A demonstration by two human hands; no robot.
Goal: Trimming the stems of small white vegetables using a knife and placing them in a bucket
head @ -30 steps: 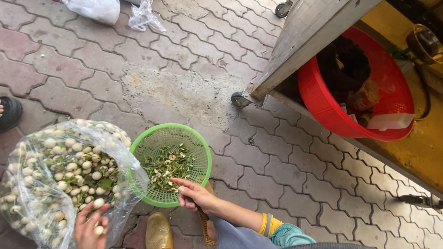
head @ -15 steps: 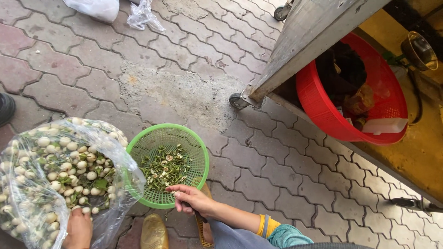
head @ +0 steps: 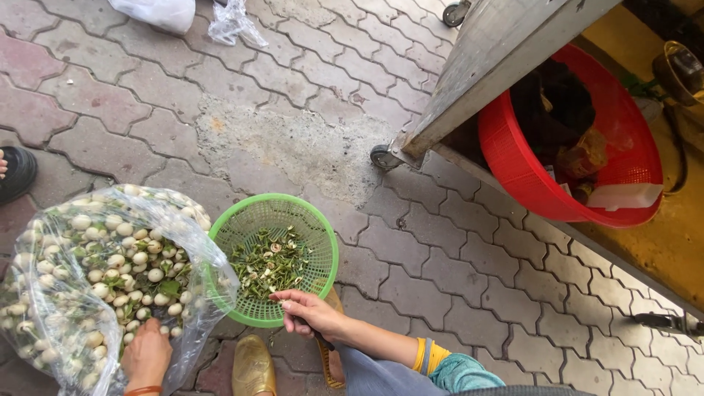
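I see a floor of interlocking grey and reddish paving bricks (head: pixel 103 110), with a rough cement patch in the middle. On it sit a round green plastic mesh basket (head: pixel 312 235) (green trimmings inside), a clear plastic bag of small white bulbs (head: pixel 95 271) touching it, and crumpled clear plastic (head: pixel 233 22) at the top.

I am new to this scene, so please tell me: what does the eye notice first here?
First, the big clear plastic bag of small white bulbs at lower left, with the left hand at its bottom edge. Beside it, a green basket of green trimmings, the right hand over its rim. A red basket sits upper right.
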